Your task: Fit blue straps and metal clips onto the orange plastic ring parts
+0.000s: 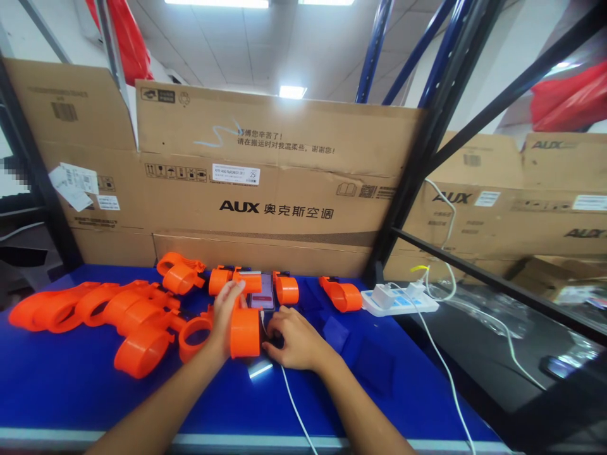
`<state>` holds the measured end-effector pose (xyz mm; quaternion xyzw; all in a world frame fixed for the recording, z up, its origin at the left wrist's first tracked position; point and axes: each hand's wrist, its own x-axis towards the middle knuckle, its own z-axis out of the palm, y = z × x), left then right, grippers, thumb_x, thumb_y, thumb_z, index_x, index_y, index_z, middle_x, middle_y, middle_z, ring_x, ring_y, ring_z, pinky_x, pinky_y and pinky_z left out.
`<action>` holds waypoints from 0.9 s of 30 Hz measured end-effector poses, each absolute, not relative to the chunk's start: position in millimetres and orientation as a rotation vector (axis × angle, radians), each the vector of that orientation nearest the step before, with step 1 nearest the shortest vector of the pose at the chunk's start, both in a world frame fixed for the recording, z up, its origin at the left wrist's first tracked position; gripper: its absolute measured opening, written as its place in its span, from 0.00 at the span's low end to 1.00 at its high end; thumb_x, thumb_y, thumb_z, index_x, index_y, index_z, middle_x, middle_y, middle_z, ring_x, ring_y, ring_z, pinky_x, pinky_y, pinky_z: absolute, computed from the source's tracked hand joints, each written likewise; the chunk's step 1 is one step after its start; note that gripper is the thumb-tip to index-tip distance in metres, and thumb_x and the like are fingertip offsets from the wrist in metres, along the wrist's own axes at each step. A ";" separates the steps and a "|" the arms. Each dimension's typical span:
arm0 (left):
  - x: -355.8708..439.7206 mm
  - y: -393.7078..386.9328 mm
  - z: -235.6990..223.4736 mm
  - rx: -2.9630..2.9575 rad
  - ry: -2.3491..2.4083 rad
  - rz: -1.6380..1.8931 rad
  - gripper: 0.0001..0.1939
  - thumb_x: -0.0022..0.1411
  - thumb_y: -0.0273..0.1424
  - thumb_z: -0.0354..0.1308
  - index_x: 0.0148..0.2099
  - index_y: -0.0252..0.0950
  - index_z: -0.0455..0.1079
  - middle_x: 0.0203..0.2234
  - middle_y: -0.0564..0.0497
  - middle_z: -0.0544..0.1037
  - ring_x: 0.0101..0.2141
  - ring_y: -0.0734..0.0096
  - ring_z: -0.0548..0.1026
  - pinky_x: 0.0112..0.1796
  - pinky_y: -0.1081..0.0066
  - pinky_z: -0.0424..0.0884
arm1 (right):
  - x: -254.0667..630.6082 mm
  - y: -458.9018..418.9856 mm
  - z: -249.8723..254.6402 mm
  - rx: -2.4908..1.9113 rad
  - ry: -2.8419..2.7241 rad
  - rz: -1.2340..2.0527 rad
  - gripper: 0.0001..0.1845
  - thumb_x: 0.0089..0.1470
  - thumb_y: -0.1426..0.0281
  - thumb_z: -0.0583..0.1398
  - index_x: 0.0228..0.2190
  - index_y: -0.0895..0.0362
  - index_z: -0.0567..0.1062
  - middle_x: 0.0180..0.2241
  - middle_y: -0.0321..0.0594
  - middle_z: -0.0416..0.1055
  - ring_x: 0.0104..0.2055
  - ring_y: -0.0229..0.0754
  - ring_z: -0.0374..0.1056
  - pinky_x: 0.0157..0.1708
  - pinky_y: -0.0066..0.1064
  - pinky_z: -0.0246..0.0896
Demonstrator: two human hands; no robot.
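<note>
My left hand [224,316] is closed around an orange plastic ring-shaped piece [245,333], held upright above the blue tabletop [332,404]. Just to its right is my right hand [298,340], fingers curled and thumb drawn in. Whatever it may hold is hidden by the fingers. A white cable [294,401] runs from beneath this hand to the table's front edge. Behind the hands lies a phone [262,292] with its screen lit. More orange ring pieces [287,291] stand beside the phone, and another orange ring piece [192,335] sits left of my left wrist.
Several orange pieces [142,351] are grouped at the left; another orange piece [345,297] stands at the right. A white power strip [401,300] with plugs lies at the right edge. A cardboard box wall [284,246] and a black metal post [393,208] bound the table.
</note>
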<state>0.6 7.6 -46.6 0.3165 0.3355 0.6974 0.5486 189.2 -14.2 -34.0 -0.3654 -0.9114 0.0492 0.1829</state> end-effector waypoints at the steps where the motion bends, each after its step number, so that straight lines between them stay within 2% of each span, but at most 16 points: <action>1: 1.1 7.4 -47.0 0.741 0.788 1.653 0.23 0.47 0.45 0.72 0.31 0.38 0.63 0.16 0.61 0.65 0.16 0.80 0.62 0.21 0.76 0.62 | 188.1 -14.4 -34.7 -1.039 -2.569 0.142 0.06 0.49 0.67 0.67 0.26 0.56 0.75 0.29 0.39 0.74 0.35 0.43 0.65 0.34 0.31 0.54; 12: 2.3 9.0 -50.7 0.759 0.831 1.640 0.22 0.47 0.46 0.72 0.32 0.39 0.66 0.16 0.61 0.67 0.17 0.79 0.63 0.21 0.76 0.61 | 191.4 -9.4 -39.2 -1.076 -2.312 0.265 0.04 0.48 0.71 0.64 0.29 0.55 0.74 0.31 0.38 0.74 0.34 0.42 0.68 0.35 0.30 0.59; 18: 5.5 2.1 -46.2 0.856 0.842 1.587 0.20 0.49 0.46 0.70 0.31 0.38 0.68 0.16 0.58 0.68 0.18 0.78 0.63 0.23 0.76 0.61 | 197.8 -7.3 -33.3 -0.980 -1.898 0.367 0.03 0.55 0.67 0.61 0.32 0.54 0.73 0.29 0.37 0.72 0.28 0.39 0.65 0.29 0.29 0.59; 24: 17.3 -8.1 -47.8 1.012 0.806 1.462 0.21 0.50 0.45 0.71 0.41 0.36 0.74 0.18 0.57 0.70 0.21 0.75 0.67 0.26 0.74 0.63 | 198.8 -8.0 -29.7 -0.965 -1.731 0.342 0.08 0.58 0.64 0.61 0.37 0.54 0.74 0.32 0.39 0.72 0.25 0.38 0.63 0.25 0.30 0.59; 27: 20.0 -8.4 -53.9 1.104 0.807 1.419 0.23 0.51 0.44 0.70 0.45 0.36 0.74 0.20 0.56 0.71 0.22 0.74 0.67 0.27 0.74 0.63 | 199.9 -8.3 -29.6 -0.962 -1.790 0.269 0.10 0.59 0.63 0.62 0.41 0.54 0.75 0.35 0.42 0.73 0.27 0.39 0.64 0.27 0.31 0.61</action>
